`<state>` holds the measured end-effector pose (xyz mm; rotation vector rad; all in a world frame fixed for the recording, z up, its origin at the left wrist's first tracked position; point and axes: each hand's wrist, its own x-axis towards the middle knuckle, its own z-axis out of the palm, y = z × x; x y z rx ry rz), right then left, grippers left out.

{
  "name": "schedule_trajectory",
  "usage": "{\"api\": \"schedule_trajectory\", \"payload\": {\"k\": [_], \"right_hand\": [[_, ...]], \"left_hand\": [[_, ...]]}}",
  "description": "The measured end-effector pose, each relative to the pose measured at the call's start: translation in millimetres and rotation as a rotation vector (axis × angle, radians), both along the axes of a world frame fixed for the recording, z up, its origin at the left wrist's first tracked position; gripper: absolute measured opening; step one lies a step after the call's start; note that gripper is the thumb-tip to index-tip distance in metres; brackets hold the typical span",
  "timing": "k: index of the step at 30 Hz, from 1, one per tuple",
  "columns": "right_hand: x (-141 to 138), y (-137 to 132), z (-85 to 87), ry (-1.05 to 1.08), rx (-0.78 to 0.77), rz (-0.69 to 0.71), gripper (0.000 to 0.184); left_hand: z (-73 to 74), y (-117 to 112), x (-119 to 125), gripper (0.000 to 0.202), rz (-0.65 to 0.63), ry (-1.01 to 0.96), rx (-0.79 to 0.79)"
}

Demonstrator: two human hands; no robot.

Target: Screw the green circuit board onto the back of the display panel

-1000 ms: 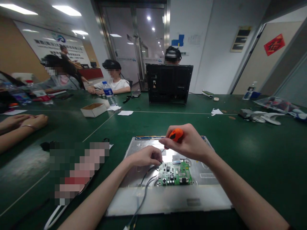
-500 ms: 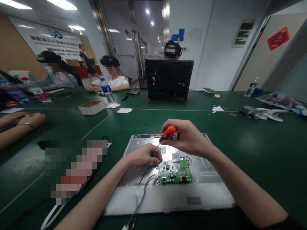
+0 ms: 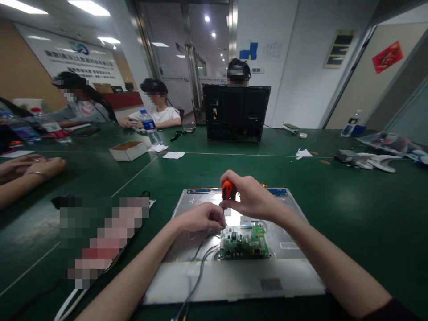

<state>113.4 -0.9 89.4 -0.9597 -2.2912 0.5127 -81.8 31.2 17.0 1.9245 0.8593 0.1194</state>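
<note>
My right hand (image 3: 249,194) is closed round the orange and black handle of a screwdriver (image 3: 228,189). Its shaft points down, nearly upright, at the upper left corner of a green circuit board (image 3: 244,240). At that same corner my left hand (image 3: 203,217) has its fingertips pinched together beside the screwdriver's tip; whatever they hold is hidden. The board lies on the silvery metal back of a flat display panel (image 3: 289,229). Thin dark cables (image 3: 201,267) run from the board's left side over the panel's near edge.
A pixelated strip-shaped thing with white cable (image 3: 72,296) lies to the left. Another person's hands (image 3: 43,167) rest at the far left. Further back are an open white box (image 3: 129,151), a water bottle (image 3: 150,127), a black monitor casing (image 3: 236,113) and several people.
My right hand has swung the screwdriver from a slant to nearly upright, its handle shifting slightly left and down. My left hand stays at the board's corner.
</note>
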Motion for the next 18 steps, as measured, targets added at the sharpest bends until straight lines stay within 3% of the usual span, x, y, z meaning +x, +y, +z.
{"api": "schedule_trajectory", "payload": {"k": [18], "right_hand": [[1.1,0.0,0.0,-0.048,-0.005,0.007,0.032]], "left_hand": [[-4.5,1.0,-1.1,0.011,0.009,-0.012,-0.004]]}}
